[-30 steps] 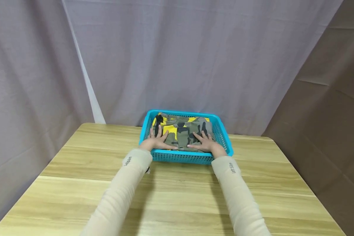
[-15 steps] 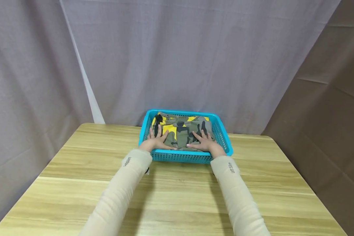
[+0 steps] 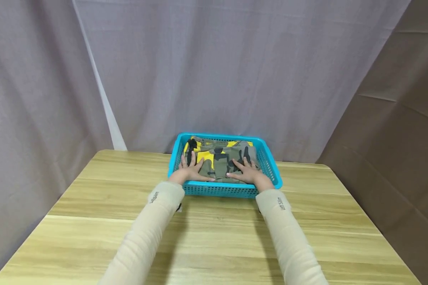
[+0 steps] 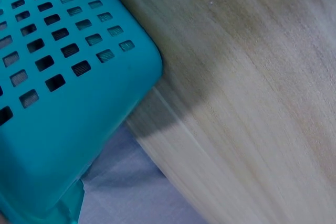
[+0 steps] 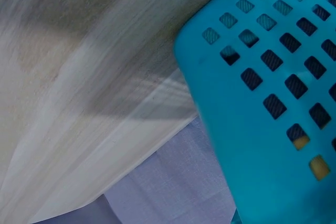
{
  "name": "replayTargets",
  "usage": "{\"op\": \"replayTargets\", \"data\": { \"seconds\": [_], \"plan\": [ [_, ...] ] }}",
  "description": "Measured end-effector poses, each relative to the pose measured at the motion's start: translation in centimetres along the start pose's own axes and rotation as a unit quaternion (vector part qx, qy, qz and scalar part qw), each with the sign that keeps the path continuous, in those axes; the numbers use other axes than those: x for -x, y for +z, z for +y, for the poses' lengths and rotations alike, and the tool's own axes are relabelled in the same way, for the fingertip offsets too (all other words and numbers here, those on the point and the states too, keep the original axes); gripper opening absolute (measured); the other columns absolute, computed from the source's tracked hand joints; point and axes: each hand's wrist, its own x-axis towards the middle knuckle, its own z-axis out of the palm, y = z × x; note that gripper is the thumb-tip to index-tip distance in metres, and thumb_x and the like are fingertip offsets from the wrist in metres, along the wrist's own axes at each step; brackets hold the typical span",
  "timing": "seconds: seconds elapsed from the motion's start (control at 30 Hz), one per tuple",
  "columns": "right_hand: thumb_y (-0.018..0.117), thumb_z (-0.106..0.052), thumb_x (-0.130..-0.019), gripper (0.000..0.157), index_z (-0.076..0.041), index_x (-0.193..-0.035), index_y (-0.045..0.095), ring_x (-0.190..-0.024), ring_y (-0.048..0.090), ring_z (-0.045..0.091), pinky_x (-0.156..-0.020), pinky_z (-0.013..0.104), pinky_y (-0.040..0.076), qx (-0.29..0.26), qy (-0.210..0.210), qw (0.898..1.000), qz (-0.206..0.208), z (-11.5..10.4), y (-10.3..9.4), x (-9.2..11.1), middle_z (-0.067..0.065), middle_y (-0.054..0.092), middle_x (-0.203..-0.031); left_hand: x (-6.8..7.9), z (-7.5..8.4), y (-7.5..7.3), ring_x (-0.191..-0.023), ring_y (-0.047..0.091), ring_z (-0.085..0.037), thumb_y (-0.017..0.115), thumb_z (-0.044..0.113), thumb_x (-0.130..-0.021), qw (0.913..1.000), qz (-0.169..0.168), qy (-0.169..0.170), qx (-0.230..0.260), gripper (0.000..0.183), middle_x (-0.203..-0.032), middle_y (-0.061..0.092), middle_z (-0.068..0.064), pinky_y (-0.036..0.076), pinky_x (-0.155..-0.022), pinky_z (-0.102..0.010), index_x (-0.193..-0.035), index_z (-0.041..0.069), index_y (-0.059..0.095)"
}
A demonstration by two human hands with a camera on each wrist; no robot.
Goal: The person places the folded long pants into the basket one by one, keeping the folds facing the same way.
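Folded camouflage clothing (image 3: 221,163) in green, grey, black and yellow lies inside a blue plastic basket (image 3: 219,190) with perforated walls. My left hand (image 3: 190,172) reaches over the near rim and rests on the left part of the cloth, fingers spread. On the right part lies my right hand (image 3: 249,173), its fingers also spread. The two thumbs point toward each other near the front of the cloth. Only the basket's outer wall (image 4: 79,87) and the table show in the left wrist view. The right wrist view has the opposite corner of the basket (image 5: 226,108), with cloth behind its holes.
The basket stands near the far edge of a wooden table (image 3: 217,237). A grey curtain (image 3: 217,71) hangs right behind it, and brown sheeting (image 3: 396,138) stands along the right side. Pale sleeves (image 3: 146,233) cover both forearms.
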Motion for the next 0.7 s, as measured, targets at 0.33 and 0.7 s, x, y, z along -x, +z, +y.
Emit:
{"op": "replayTargets", "data": {
  "seconds": [0.33,0.7],
  "plan": [
    [0.037,-0.068,-0.090,0.081,-0.025,-0.153,0.009,-0.141,-0.011,0.048,-0.107,0.073,0.005,0.005,-0.004,1.000,0.009,0.10,0.47,-0.18,0.019,-0.009,-0.158,0.03,-0.08,0.43,-0.136,-0.034,-0.038,0.055,0.069,-0.080,1.0000,0.005,-0.006,-0.003,0.099,-0.152,-0.033,-0.001,-0.004,-0.116,-0.060,-0.152,0.030,-0.001],
    [0.038,-0.062,-0.093,0.077,-0.018,-0.153,0.014,-0.142,0.003,0.049,-0.109,0.069,0.013,0.001,-0.016,0.999,0.037,0.32,-0.28,0.24,0.022,0.002,-0.157,-0.26,0.32,0.09,-0.136,-0.034,-0.037,0.053,0.069,-0.081,0.9999,0.012,0.009,0.005,0.095,-0.153,-0.031,-0.001,-0.005,-0.115,-0.059,-0.152,0.029,0.005]
  ]
}}
